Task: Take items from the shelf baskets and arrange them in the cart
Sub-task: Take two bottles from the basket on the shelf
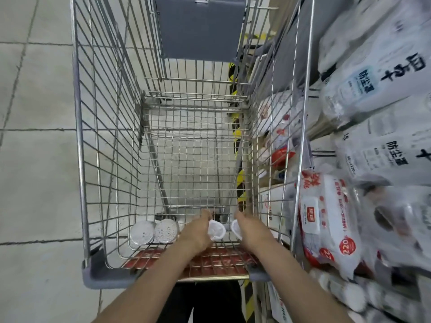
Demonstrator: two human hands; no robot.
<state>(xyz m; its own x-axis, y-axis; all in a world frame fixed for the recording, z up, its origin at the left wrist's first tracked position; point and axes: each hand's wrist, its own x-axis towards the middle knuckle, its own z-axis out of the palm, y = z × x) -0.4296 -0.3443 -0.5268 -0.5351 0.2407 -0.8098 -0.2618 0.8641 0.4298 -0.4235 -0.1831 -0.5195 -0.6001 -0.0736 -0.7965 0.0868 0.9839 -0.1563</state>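
Hands reach down into a wire shopping cart (79, 136), seen from above. Left hand (198, 231) has its fingers curled around a small round white container (216, 232), gripped by its side wall; right hand (250, 231) is clamped the same way on a second white container (235, 228), of which only an edge shows. Both are held low at the near end of the basket, just above its mesh floor. Two matching round containers (152, 231) already stand side by side in the near left corner, touching each other.

These tubs look light and rigid (probably thin plastic, so likely to dent if squeezed), and a sideways grip around the wall suits them. Smooth sides may slip a little.

Room is generous: most of the mesh floor ahead lies open, with free space between the left hand and the standing pair. Wire walls close in left and right, and shelf baskets of white packaged goods (326, 220) press close beyond the right wall.
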